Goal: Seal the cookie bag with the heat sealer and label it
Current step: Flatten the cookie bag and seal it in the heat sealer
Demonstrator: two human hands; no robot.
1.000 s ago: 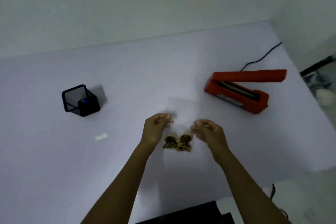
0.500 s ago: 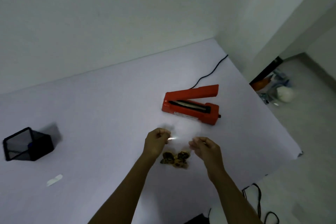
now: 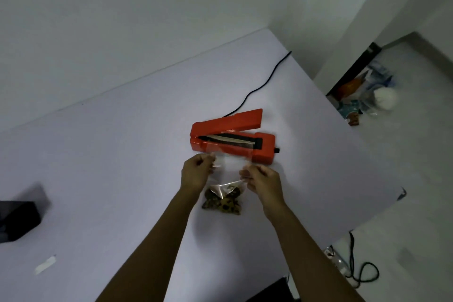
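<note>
Desk [image 3: 122, 167]: a pale, plain surface that carries everything here; its far edge meets a white wall and its right edge falls off to the floor.
Heat sealer [image 3: 263, 152]: red, lying near the middle of the desk with its arm lifted, so the dark sealing strip shows; a black cord [image 3: 259, 86] runs from behind it toward the far corner.
Black holder [image 3: 17, 218]: a dark box at the left edge, cut off by the frame and well apart from the sealer.
Left hand [image 3: 196, 174]: grip closed in a pinch on the left side of the bag's upper part, fingers curled.
Right hand [image 3: 263, 179]: grip likewise pinching the right side of the bag, fingers curled.
Cookie bag [image 3: 226, 167]: clear plastic, held between the two hands just in front of the sealer; its open top overlaps the sealer's front edge, though whether it rests on the strip cannot be told.
Cookies [image 3: 224, 202]: dark brown pieces bunched at the bag's bottom, between the wrists, close to the desk.
Label [image 3: 45, 265]: a small white strip lying flat near the desk's front left, well apart from the bag.
</note>
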